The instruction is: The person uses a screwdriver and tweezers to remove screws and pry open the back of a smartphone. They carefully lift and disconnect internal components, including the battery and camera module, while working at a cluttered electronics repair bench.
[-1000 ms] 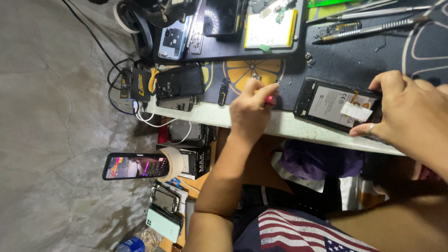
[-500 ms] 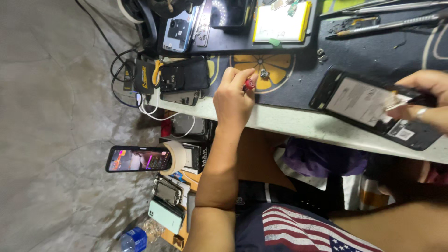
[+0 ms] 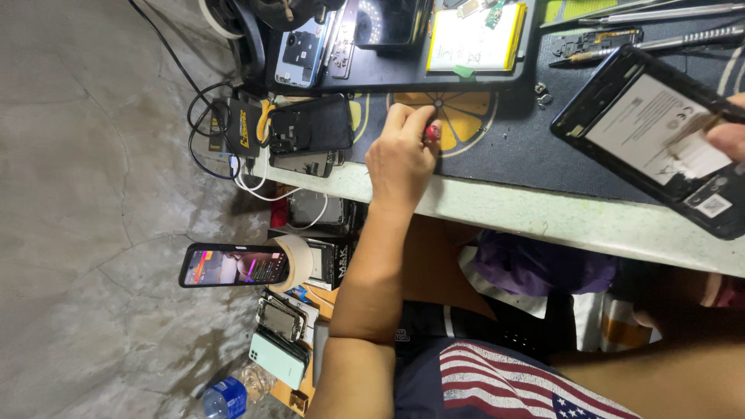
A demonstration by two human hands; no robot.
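Nearest the camera, at the lower left of the frame, a lit phone point(image 3: 233, 265) is propped above the floor beside a stack of other handsets.

Higher up, at the centre, the left hand point(image 3: 400, 159) has travelled from the pale table edge point(image 3: 543, 217) up onto the dark mat point(image 3: 528, 147) over the last second. It is now curled tight, pinching a small red-tipped tool point(image 3: 431, 132) between thumb and fingertips. The tip rests at the rim of a yellow citrus-patterned disc point(image 3: 466, 116).

In the same second the opened device point(image 3: 652, 136), its back off and its white battery showing, has slid towards the right of the frame. It now lies tilted on the mat, well apart from the left hand. Judged from this, the red-tipped tool is busy at the disc and not at the device for the moment.

Only 1 sliver of the right hand point(image 3: 729, 138) shows at the right edge, its fingers resting on the device's battery. Whether it pinches something there cannot be told.

Farthest off, along the top of the frame, a dark tray point(image 3: 403, 74) carries a yellow-edged battery point(image 3: 475, 35).
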